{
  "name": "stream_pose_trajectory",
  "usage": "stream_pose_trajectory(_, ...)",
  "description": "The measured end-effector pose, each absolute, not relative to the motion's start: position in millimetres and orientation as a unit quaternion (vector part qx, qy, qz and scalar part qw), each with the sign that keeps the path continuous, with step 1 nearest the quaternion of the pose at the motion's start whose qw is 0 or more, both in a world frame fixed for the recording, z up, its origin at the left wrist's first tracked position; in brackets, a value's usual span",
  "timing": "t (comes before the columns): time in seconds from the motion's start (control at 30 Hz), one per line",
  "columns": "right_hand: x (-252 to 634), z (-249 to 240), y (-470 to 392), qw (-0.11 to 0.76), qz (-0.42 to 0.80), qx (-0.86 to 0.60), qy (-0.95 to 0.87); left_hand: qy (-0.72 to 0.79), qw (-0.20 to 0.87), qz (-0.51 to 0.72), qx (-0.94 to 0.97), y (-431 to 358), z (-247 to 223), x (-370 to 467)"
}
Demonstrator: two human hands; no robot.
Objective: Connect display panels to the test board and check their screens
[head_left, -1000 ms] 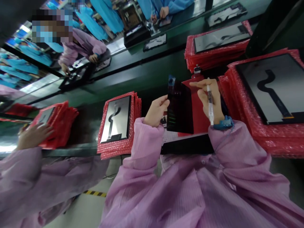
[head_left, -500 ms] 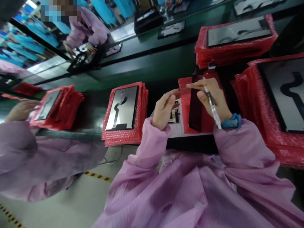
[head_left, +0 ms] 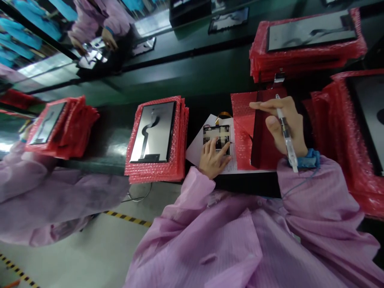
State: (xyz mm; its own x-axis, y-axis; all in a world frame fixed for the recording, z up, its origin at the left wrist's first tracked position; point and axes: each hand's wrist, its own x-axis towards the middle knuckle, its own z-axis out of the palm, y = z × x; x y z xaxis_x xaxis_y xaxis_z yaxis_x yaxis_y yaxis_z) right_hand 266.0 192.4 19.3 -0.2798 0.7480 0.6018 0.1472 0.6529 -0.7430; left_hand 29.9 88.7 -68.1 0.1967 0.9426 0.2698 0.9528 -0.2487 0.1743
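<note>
My left hand [head_left: 213, 159] is open, fingers spread over the lower part of a small circuit board [head_left: 216, 131] that lies on white paper [head_left: 196, 147]. Between the fingers and thumb of my right hand [head_left: 288, 124] a clear pen [head_left: 286, 134] slants, its lower end by the wrist. The index finger reaches over a dark flat panel [head_left: 255, 148], seen as a narrow strip on red bubble wrap [head_left: 241, 132]. Whether that finger touches the panel I cannot tell. A blue wristband [head_left: 309, 159] with a thin cord circles my right wrist.
Red-wrapped stacks topped with display panels stand left [head_left: 153, 132], at the back right [head_left: 312, 36] and right [head_left: 369, 120]. A neighbour's sleeve [head_left: 24, 172] is beside another stack [head_left: 63, 128] at far left. Across the bench, a person's hands [head_left: 108, 39] handle parts.
My left hand has moved down onto the circuit board and spread its fingers. The dark panel shows narrower than before. My right hand keeps the pen. The whole view has shifted slightly.
</note>
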Motion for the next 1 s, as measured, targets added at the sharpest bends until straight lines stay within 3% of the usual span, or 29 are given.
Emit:
stream_pose_trajectory(0.33, 269, 29, 185, 0.511, 0.275, -0.287, -0.763, -0.619, -0.012, -0.143, -0.772, 90, -62, 27)
stream_pose_trajectory(0.63, 297, 63, 147, 0.425, 0.271, -0.419, -0.755, -0.514, -0.067, -0.181, -0.836, 93, -59, 62)
stream_pose_trajectory(0.87, 331, 58, 125, 0.495, 0.258, -0.597, -0.575, -0.512, -0.063, -0.145, -0.844, 94, -77, 74)
stream_pose_trajectory(1.0, 336, 53, 122, 0.551, 0.212, -0.59, -0.55, -0.51, -0.05, -0.155, -0.845, 93, -75, 75)
